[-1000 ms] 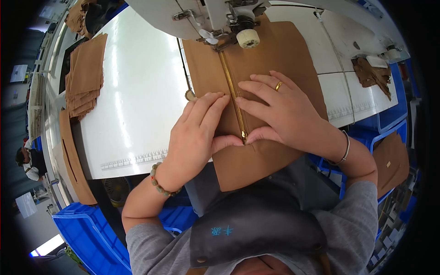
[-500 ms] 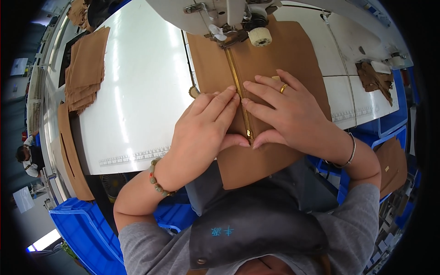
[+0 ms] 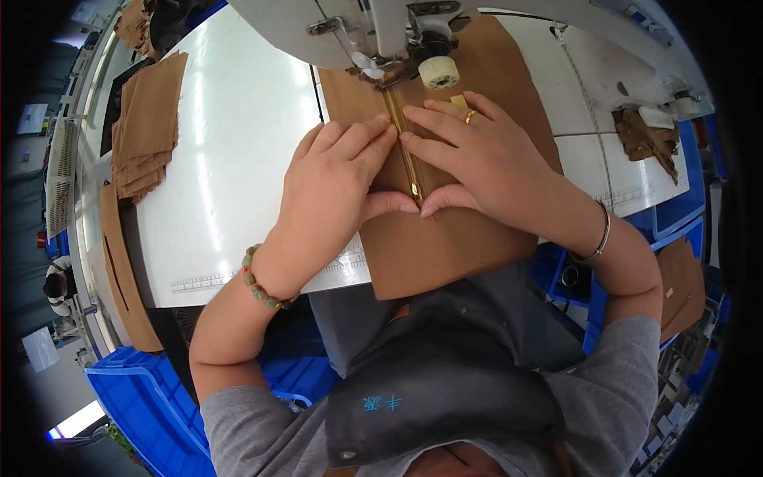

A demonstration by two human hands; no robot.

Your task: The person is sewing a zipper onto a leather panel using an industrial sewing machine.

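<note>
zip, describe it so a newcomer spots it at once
Find the white sewing machine at the top; a brown panel extends from under it. On that panel, between left hand and right hand, is the zip, the only long gold line.

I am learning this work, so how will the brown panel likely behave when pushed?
The panel probably flexes: it looks thin. It seems fairly firm too, as its near end overhangs the table without folding. It likely slides easily, because the table looks glossy.

smooth, matt brown leather-like panel (image 3: 449, 248), shiny gold metal zip (image 3: 409, 164), glossy white tabletop (image 3: 222, 175), blue plastic bin (image 3: 151, 401)
</note>
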